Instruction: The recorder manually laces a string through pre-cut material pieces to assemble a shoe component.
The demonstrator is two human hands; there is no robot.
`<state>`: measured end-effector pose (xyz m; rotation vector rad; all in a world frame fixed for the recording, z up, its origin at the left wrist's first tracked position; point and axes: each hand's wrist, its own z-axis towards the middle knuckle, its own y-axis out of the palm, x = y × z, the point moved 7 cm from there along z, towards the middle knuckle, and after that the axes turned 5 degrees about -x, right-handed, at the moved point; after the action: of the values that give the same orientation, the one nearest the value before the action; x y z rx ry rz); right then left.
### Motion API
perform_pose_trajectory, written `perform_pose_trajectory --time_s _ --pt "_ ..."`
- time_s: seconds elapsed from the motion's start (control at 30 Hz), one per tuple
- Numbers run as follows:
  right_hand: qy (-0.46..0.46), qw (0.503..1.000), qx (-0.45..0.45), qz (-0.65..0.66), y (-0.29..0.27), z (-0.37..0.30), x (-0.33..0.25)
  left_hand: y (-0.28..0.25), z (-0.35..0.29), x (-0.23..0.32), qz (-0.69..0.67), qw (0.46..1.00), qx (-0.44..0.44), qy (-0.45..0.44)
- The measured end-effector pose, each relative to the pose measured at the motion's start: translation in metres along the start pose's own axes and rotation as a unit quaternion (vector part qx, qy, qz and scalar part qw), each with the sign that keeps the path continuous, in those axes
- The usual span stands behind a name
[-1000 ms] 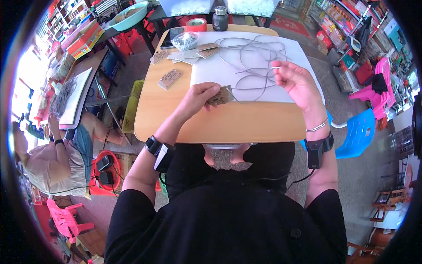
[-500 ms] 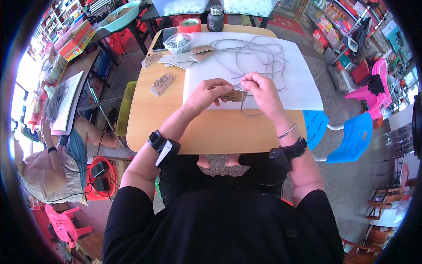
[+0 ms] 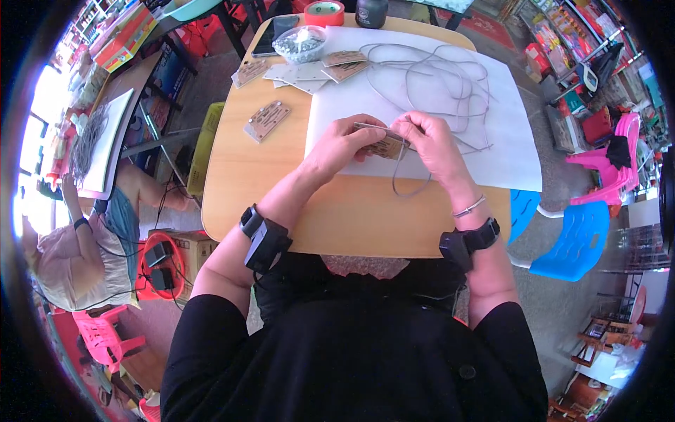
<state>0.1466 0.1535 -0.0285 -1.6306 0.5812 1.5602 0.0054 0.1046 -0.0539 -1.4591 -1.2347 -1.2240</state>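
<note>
My left hand (image 3: 339,145) is closed around a small flat board (image 3: 385,147) with a brown patterned face, held above the white sheet near the table's front. Thumb and fingers of my right hand (image 3: 431,143) pinch a thin grey cord (image 3: 399,179) at the board's right end. A stretch of the cord lies along the board's upper edge toward my left thumb, and a loop hangs below. Whether it passes through a hole is hidden by my fingers. Farther back, more grey cord (image 3: 486,91) spreads in loose loops. A similar board (image 3: 267,121) rests alone on the left.
Several boards (image 3: 304,76) overlap behind my hands, beside a clear bowl (image 3: 300,46) of small metallic pieces. A phone (image 3: 273,36), red tape roll (image 3: 324,13) and dark bottle (image 3: 371,12) stand at the back. A blue chair (image 3: 573,243) is right; another person (image 3: 84,264) sits left.
The view has shifted, so the tabletop sits higher. My right hand has drawn closer over the board's end, and the cord now shows along its upper edge with a larger hanging loop.
</note>
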Motion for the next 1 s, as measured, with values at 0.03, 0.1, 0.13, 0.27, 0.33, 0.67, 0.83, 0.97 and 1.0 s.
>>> perform_pose_trajectory --time_s 0.03,0.1,0.13,0.27,0.33,0.67,0.83,0.97,1.0 --pt "-0.003 0.999 0.01 -0.052 0.0 0.002 -0.005 -0.001 0.0 -0.002 -0.015 1.0 -0.001 0.002" --pt "-0.005 0.995 0.019 -0.103 0.0 0.004 -0.008 -0.002 0.001 -0.003 -0.03 1.0 -0.001 0.001" --pt "-0.019 0.993 0.023 -0.11 -0.001 0.005 -0.01 -0.001 0.0 -0.002 -0.037 0.999 -0.005 0.0" --pt "-0.039 0.992 0.041 -0.113 0.0 0.003 -0.01 -0.001 0.002 -0.008 -0.083 0.996 -0.009 -0.016" --pt "-0.053 0.99 0.043 -0.122 -0.002 0.002 -0.013 0.0 0.003 -0.009 -0.12 0.992 -0.014 -0.023" --pt "-0.103 0.985 0.058 -0.128 -0.001 -0.004 -0.021 0.005 0.003 -0.006 -0.184 0.982 -0.031 -0.023" --pt "-0.008 0.988 0.151 -0.018 -0.024 -0.018 -0.024 -0.005 0.005 -0.01 -0.228 0.973 0.01 -0.015" --pt "-0.035 0.997 0.07 -0.02 -0.012 -0.035 -0.056 -0.008 0.008 -0.017 -0.262 0.965 0.018 -0.022" --pt "-0.037 0.997 0.062 -0.026 -0.008 -0.037 -0.063 -0.009 0.007 -0.016 -0.269 0.963 0.023 -0.016"
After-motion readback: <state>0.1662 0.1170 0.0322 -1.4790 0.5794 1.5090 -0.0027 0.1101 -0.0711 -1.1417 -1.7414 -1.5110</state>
